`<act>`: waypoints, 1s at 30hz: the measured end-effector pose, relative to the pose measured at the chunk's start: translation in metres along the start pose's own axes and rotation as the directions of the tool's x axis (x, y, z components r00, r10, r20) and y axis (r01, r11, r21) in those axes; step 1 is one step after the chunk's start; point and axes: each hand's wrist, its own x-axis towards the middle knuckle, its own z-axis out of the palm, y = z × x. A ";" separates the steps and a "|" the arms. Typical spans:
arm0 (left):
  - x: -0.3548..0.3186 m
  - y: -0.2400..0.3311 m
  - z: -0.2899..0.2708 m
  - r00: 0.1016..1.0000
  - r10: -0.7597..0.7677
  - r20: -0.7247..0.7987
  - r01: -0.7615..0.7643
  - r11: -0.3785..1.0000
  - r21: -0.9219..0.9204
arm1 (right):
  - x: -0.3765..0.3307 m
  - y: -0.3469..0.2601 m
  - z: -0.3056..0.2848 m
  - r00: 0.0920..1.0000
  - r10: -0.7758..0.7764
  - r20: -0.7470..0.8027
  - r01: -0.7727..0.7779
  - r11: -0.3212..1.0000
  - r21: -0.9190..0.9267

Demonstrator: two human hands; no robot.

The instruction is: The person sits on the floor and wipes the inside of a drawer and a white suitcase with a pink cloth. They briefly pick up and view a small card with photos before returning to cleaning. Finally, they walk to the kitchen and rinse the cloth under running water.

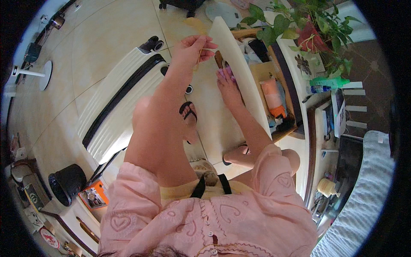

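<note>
My left hand [193, 50] is closed in a pinch on a thin yellow strip. One end of the yellow strip [195, 25] curls up beyond the fingertips, and a narrow part hangs below the hand. My right hand [228, 88] lies against the front of a pulled-out drawer, its fingers pressed on a small purple patterned item [231, 73]. Just beyond those fingers is the drawer's brown handle [219, 59]. The white drawer front [238, 64] stands on edge to the right of both hands. What the purple item is, the fingers partly hide.
Inside the drawer lie an orange package [273, 97] and dark and white items. A white suitcase [115, 103] rests at left on the tiled floor [85, 55]. Leafy plants [317, 30] hang over the cabinet. A black bin [67, 184] stands lower left.
</note>
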 end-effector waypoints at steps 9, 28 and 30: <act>0.002 0.001 0.008 0.999 0.029 0.024 -0.029 0.999 0.016 | 0.047 0.011 0.008 0.998 0.013 0.056 -0.010 0.998 -0.063; 0.001 -0.032 0.029 0.988 0.057 0.147 -0.063 0.997 0.034 | -0.116 -0.020 0.003 0.986 0.151 -0.065 -0.146 0.987 0.068; 0.003 -0.039 0.030 0.983 0.042 0.181 -0.044 0.999 0.008 | -0.134 -0.024 0.010 0.964 0.265 0.021 -0.263 0.940 0.217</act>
